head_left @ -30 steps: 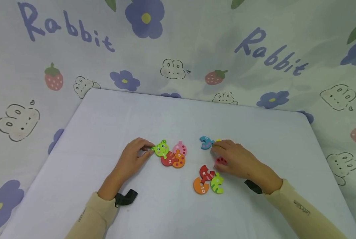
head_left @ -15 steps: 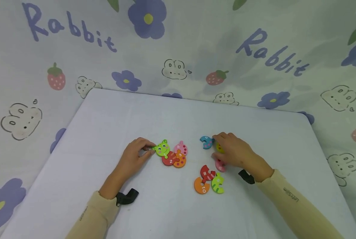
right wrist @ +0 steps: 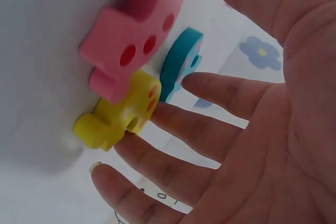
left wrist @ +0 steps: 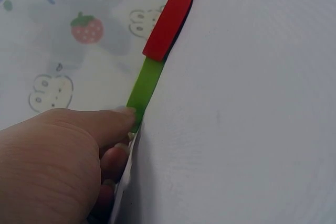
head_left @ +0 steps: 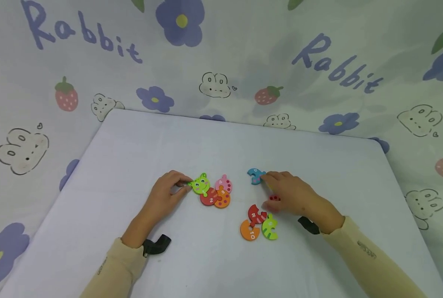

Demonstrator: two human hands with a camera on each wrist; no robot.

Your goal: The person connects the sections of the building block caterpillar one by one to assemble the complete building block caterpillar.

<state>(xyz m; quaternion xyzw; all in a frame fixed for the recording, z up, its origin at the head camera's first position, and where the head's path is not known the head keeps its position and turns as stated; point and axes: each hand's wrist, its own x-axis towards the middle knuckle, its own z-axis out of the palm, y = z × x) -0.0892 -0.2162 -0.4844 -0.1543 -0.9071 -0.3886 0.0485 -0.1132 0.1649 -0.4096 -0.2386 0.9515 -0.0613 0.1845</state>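
My left hand point(head_left: 168, 191) pinches the left edge of a green caterpillar-head puzzle piece point(head_left: 200, 186), thumb on its side in the left wrist view. Joined to that head are a red piece numbered 2 point(head_left: 207, 198), an orange 3 point(head_left: 223, 200) and a pink 4 point(head_left: 223, 183). Over to the right, my right hand point(head_left: 292, 193) has its fingers extended, the index fingertip at the blue piece point(head_left: 255, 176). In the right wrist view, other fingertips touch a yellow piece point(right wrist: 134, 106), beside a pink piece with red dots point(right wrist: 142, 40). My right hand mostly hides both in the head view.
Nearer me lie a red piece numbered 8 point(head_left: 256, 213), a light-green striped piece point(head_left: 269, 227) and an orange 10 point(head_left: 250, 231), close together. The white table point(head_left: 199, 265) backs onto a cloth point(head_left: 243, 45) printed with rabbits, strawberries and flowers.
My right fingertips have shifted slightly left and toward me, onto the blue piece's edge, covering more of the yellow piece. The left hand and its joined pieces have stayed in place.
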